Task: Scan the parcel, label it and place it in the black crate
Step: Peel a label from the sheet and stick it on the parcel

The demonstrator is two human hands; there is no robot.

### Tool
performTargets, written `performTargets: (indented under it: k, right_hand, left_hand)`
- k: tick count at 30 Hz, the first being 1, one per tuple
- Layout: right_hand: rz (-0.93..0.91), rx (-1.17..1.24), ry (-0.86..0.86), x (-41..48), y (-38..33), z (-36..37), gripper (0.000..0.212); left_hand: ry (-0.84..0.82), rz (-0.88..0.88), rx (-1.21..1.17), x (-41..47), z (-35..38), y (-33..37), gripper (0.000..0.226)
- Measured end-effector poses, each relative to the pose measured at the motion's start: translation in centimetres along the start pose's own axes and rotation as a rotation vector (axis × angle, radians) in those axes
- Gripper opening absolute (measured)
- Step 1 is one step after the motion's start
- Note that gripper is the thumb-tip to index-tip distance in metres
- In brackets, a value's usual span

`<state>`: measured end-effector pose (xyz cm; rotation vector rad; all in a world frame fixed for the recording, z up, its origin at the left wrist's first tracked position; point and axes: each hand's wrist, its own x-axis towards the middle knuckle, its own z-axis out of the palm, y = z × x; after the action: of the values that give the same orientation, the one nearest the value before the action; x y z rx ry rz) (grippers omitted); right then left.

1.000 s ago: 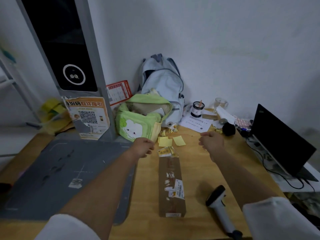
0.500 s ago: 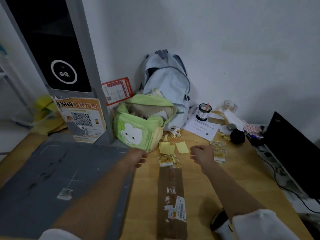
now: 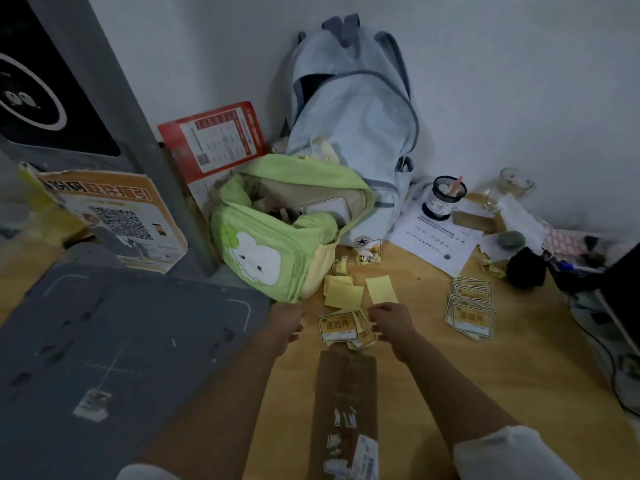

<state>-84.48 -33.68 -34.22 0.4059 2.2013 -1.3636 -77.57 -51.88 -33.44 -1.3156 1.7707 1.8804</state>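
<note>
A long brown cardboard parcel (image 3: 346, 407) lies on the wooden table (image 3: 485, 375), its white shipping label near the bottom edge. Just beyond its far end sits a yellow return label (image 3: 336, 327) on a few crumpled backings. My left hand (image 3: 286, 323) hovers to the left of that label, fingers loosely curled, holding nothing. My right hand (image 3: 390, 322) is at the label's right edge with its fingertips touching the paper; whether they grip it is unclear. No scanner or black crate is in view.
A stack of yellow labels (image 3: 470, 308) lies to the right. Yellow sticky notes (image 3: 380, 288), a green bag (image 3: 277, 237), a blue backpack (image 3: 353, 126) and desk clutter fill the back. A grey scanning platform (image 3: 104, 341) takes up the left; a laptop (image 3: 623, 289) stands at the right edge.
My head has moved forward and down, so the scanner left the view. My right hand moved left from the label stack to the yellow label. My left hand dropped slightly toward it.
</note>
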Motion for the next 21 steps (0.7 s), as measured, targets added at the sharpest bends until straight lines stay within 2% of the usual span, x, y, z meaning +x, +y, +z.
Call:
performTargets:
  k: [1,3,7,9,12,21]
  right_hand:
    - [0.003,-0.021,-0.013,0.7,0.3,0.4,0.018]
    - [-0.001,-0.039,-0.052,1.4,0.5,1.0,0.015]
    - [0.003,-0.089,-0.127,2.5,1.4,2.1,0.026]
    - [0.020,-0.138,-0.121,2.8,1.7,2.5,0.026]
    - [0.040,-0.129,-0.110,3.0,1.7,3.0,0.024]
    - [0.043,-0.078,-0.103,0.6,1.1,2.8,0.017]
  left_hand:
    - [0.002,-0.011,0.007,0.5,0.3,-0.1,0.004]
    - [-0.017,-0.040,0.018,1.3,0.8,-0.5,0.011]
    - [-0.066,-0.085,0.119,2.4,2.0,-1.7,0.019]
    - [-0.078,-0.111,0.093,2.9,2.4,-2.0,0.024]
    - [-0.095,-0.143,0.034,2.8,2.8,-2.0,0.017]
    - [-0.039,-0.015,0.017,1.2,2.0,-2.2,0.020]
